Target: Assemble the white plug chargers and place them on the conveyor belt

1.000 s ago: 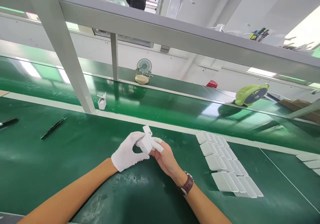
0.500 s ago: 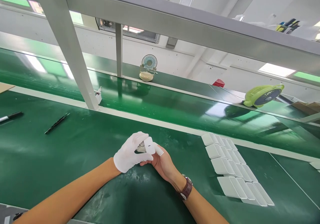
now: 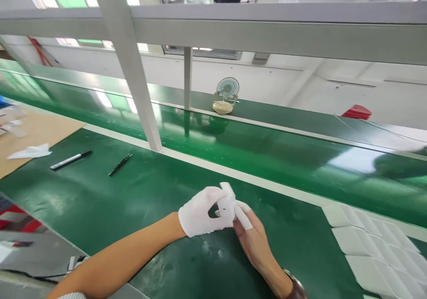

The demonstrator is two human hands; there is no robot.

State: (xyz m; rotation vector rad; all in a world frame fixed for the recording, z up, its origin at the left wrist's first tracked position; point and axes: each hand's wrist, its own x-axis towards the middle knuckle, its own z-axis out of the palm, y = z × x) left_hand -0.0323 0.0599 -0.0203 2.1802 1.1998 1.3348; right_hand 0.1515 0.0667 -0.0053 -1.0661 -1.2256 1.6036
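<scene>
Now my view has swung left, so the rows of white casings point(image 3: 373, 241) sit at the lower right edge and a marker point(image 3: 70, 159) shows at left on the green bench point(image 3: 100, 201). Since a moment ago the small white charger block point(image 3: 227, 204) has turned upright between both hands at lower centre. My gloved left hand point(image 3: 200, 216) is clenched on it with thumb and fingers; my right hand point(image 3: 251, 239), fingertips capped, pinches its other side

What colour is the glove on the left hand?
White. The glove covers the whole left hand, seen clearly in the head view, beside the small white part it holds.
</scene>
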